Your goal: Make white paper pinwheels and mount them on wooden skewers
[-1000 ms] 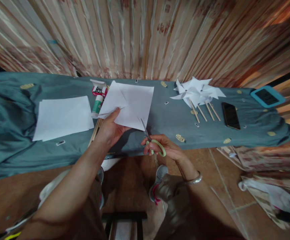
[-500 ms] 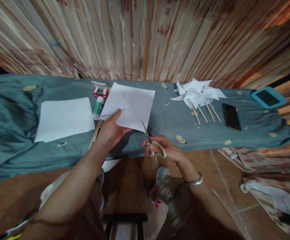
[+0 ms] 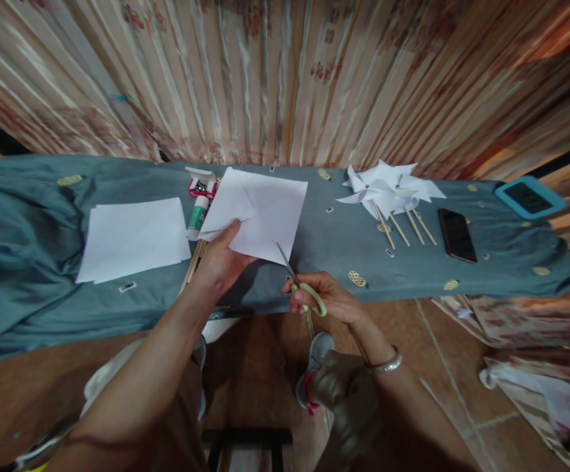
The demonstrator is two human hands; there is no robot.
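Note:
My left hand (image 3: 225, 261) grips a square sheet of white paper (image 3: 269, 210) by its near left side, thumb on top and fingers beneath. Slits run from the sheet's corners toward its middle. In my right hand (image 3: 326, 295) is a pair of scissors (image 3: 311, 298) with pale green handles. The blades lie at the paper's near right corner, pointing toward its centre, and look nearly closed. Just left of the sheet are a glue stick (image 3: 197, 217), a small red and white box (image 3: 202, 183) of pins or tacks, and wooden sticks (image 3: 193, 265) partly hidden by my left hand.
A stack of white paper (image 3: 134, 239) lies to the left on the green cloth (image 3: 309, 275). Several white paper pinwheels (image 3: 387, 187) on sticks rest at the right, beside a black phone (image 3: 456, 235) and a blue-framed device (image 3: 529, 196). A curtain (image 3: 285, 85) hangs behind.
The scissor blades look more closed than before at the paper's near right corner. The whole view has shifted slightly; both hands keep their holds.

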